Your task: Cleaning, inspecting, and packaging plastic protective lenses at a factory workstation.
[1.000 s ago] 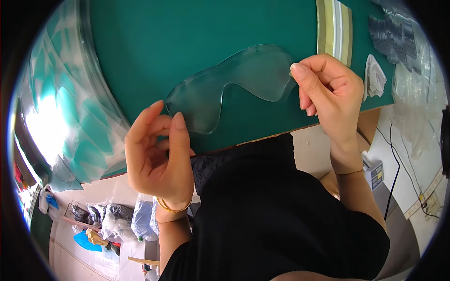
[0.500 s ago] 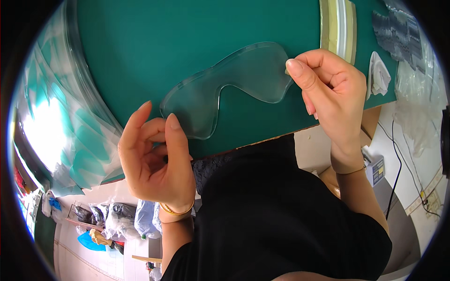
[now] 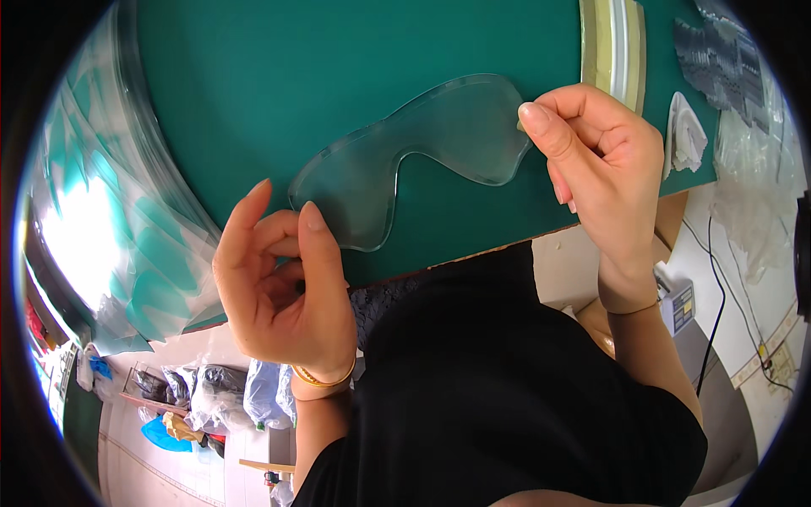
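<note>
A clear goggle lens (image 3: 460, 127) with a nose cutout is spread over the green tabletop, slanting up to the right. My right hand (image 3: 596, 156) pinches its right end between thumb and forefinger. A tiny yellowish bit shows at those fingertips; what it is I cannot make out. At the lens's left end is my left hand (image 3: 283, 283), its thumb and forefinger spread apart and the other fingers curled. The left thumb tip overlaps the lens edge in view; whether it presses on it I cannot tell.
Clear plastic sheets (image 3: 127, 211) cover the left side of the green table (image 3: 338, 51). Pale yellow and white strips (image 3: 612, 51) lie at the back right, near a folded white cloth (image 3: 686, 135) and crumpled clear plastic (image 3: 748, 169). Bagged goods (image 3: 220, 397) sit below left.
Almost nothing differs. My right hand has shifted very slightly right and up, and the lens keeps nearly the same place and slant.
</note>
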Demonstrator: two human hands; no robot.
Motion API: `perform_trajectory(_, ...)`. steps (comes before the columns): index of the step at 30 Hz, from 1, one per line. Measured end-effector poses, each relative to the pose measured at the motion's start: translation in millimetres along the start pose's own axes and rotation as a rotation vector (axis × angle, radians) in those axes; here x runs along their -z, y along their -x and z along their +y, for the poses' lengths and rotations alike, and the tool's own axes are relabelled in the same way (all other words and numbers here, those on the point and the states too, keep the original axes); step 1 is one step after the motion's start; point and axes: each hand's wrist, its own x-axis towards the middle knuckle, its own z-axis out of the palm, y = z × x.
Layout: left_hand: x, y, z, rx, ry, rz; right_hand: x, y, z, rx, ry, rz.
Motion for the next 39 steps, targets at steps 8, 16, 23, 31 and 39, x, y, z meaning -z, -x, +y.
perform_trajectory(8,-1.7,0.7,0.6,0.011,0.001,0.006,-1.6,0.8,2.8,0.005,0.001,0.014)
perform_trajectory(16,-1.7,0.8,0.4,0.017,0.0,0.01,-1.4,0.7,4.1,0.016,0.013,0.002)
perform_trajectory(23,-1.4,0.5,0.7,0.022,-0.003,0.009,-2.5,0.4,3.3,0.006,0.01,-0.004)
perform_trajectory(31,-1.3,0.4,1.2,0.002,-0.04,0.03,2.1,2.1,-3.5,-0.015,0.071,-0.017)
perform_trajectory(39,-7.9,0.7,4.0,-0.011,-0.01,0.035,40.7,-33.6,-5.8,0.117,0.711,0.452)
